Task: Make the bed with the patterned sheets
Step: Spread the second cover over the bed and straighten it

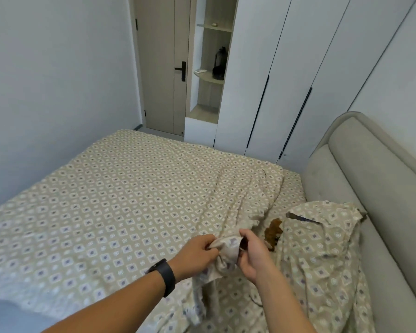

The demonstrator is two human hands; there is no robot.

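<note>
Left hand [197,254]: fingers curled tight, pinching a bunched corner of the sheet; black band [165,276] on that wrist.
Right hand [252,257]: thumb and fingers clamped on the same bunch, just beside the left, knuckles almost touching it.
Sheet [228,251]: beige, diamond pattern, gathered up between both hands, lifted off the bed; long folds run from the grip away toward the far corner by the headboard.
Bed [101,200]: already covered in the same pattern, lying mostly flat and smooth out to the left and far edges.
Pillow [322,236]: matching case, rumpled, propped at the foot of the headboard on the right, case mouth gaping a little along its top.
Brown thing [273,233]: small, dark orange-brown, lying between the sheet folds and the pillow; can't tell what it is.
Headboard [370,174]: padded, grey-beige, running down the right side.
Wardrobe [310,68]: white doors behind the bed.
Door [161,63]: closed, black handle, far corner.
Shelf [213,78]: open niche beside the door, dark jug on it.
</note>
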